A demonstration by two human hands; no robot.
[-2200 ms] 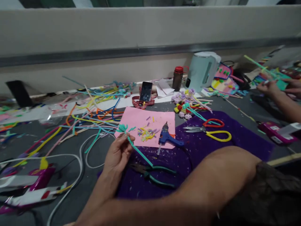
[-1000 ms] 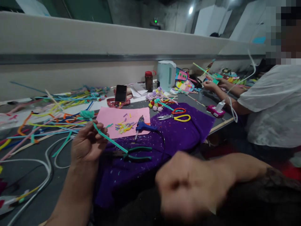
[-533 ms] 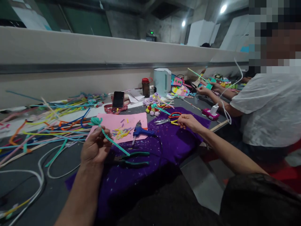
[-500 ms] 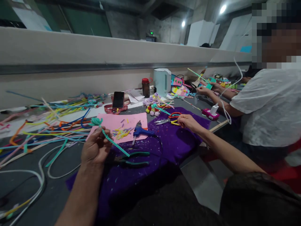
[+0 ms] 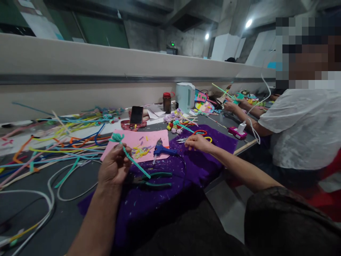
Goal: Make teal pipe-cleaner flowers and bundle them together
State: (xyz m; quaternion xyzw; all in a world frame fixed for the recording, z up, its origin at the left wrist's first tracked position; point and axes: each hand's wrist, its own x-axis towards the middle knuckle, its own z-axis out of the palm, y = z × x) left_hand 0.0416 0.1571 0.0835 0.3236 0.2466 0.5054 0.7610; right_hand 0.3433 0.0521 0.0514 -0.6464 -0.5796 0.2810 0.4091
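Observation:
A green pipe-cleaner flower (image 5: 137,165) is held by its stem in my left hand (image 5: 114,164), closed around it just below the fluffy head. The twisted stem slants down to the right over the purple cloth (image 5: 197,167). My right hand (image 5: 198,143) is in front of the scissors (image 5: 182,140), whose red and yellow handles show behind it. Its fingers are pinched together; whatever may be between them is hidden. Between my hands, a blue glue gun (image 5: 165,151) rests partly on a pink sheet (image 5: 160,136) with small coloured clippings. Green-handled pliers (image 5: 157,184) lie below it.
Loose pipe cleaners (image 5: 57,149) and a white cable (image 5: 52,202) spread over the left side. At the back stand a phone (image 5: 136,115), a red-lidded bottle (image 5: 167,103) and a pale kettle (image 5: 184,97). A co-worker (image 5: 306,128) sits at the right, near a pink power block (image 5: 237,133).
My right hand has moved left, away from the scissors' handles and towards their blades. My left hand keeps its hold on the flower, and the whole view has shifted slightly.

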